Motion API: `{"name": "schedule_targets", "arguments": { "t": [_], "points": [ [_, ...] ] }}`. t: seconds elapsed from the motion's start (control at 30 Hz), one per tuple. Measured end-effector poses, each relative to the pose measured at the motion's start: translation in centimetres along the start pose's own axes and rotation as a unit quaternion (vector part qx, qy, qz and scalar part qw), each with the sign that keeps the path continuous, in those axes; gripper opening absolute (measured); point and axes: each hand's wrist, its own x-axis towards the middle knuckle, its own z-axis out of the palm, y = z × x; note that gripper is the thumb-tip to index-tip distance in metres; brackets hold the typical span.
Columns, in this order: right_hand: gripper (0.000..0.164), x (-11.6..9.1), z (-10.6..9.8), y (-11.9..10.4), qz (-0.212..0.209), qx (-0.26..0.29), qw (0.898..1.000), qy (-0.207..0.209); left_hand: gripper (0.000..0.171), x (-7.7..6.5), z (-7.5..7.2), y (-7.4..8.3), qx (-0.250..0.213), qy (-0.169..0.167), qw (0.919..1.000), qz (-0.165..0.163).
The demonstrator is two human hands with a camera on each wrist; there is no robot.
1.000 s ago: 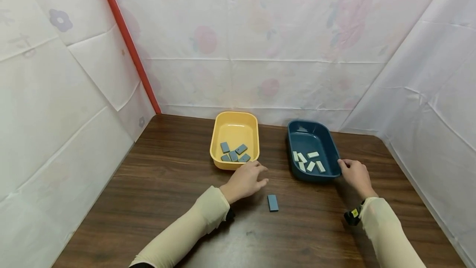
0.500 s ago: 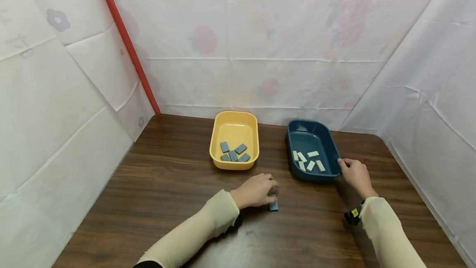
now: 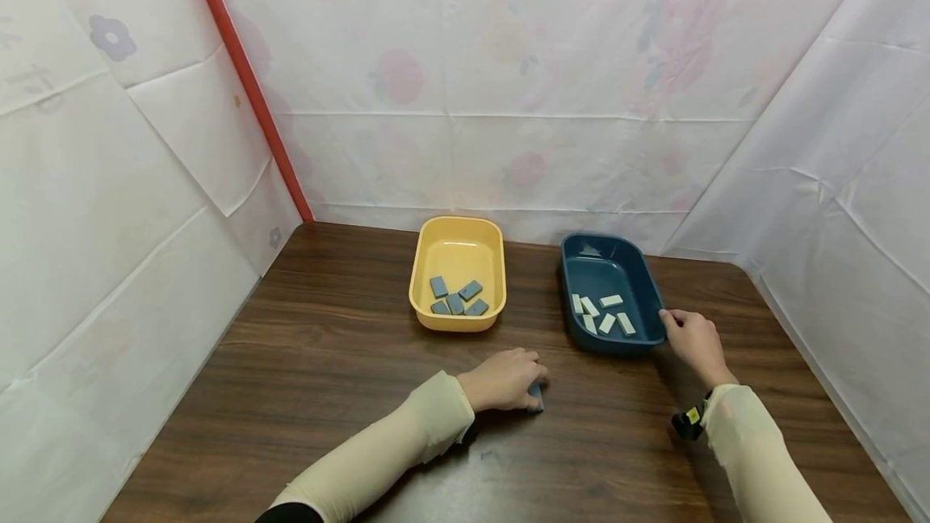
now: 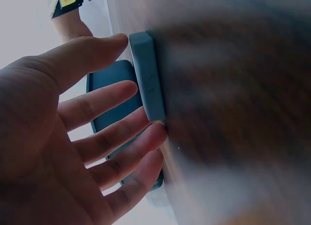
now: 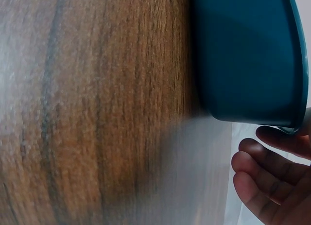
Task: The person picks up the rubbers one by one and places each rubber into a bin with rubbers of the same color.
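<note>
My left hand (image 3: 503,380) is down at the table, its thumb at one end of a blue-grey rectangular tile (image 4: 149,79) and its fingertips along the side and at the other end. In the head view the hand covers much of this tile. My right hand (image 3: 696,348) pinches the near right corner of the dark blue tray's rim (image 3: 657,301); in the right wrist view the other fingers hang beside the tray. Several cream tiles (image 3: 606,323) lie inside this tray. The yellow tray (image 3: 458,325) stands to its left and holds several blue-grey tiles (image 3: 454,303).
Both trays stand toward the back of the brown wood-grain table (image 3: 327,305). White printed sheeting (image 3: 479,87) hangs behind the table and along both sides. A red strip (image 3: 247,79) runs down the back left corner.
My left hand has moved from beside the yellow tray down and right onto the loose blue-grey tile, its fingers drawing in around it. The right hand has kept its hold on the blue tray.
</note>
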Motion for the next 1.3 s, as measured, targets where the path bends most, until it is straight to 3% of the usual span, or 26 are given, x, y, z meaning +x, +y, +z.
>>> {"name": "schedule_targets", "arguments": {
  "t": [0.43, 1.3],
  "points": [
    [0.057, -0.13, 0.01, 0.15, -0.024, 0.002, 1.000, 0.006, 0.030, -0.27, 0.40, 0.39, 0.014, 0.029, 0.9995, 0.000],
    [0.057, -0.11, 0.16, 0.16, -0.015, 0.001, 1.000, 0.007, 0.022, -0.42, -0.06, -0.01, -0.017, 0.038, 0.9991, 0.003]
  ]
}}
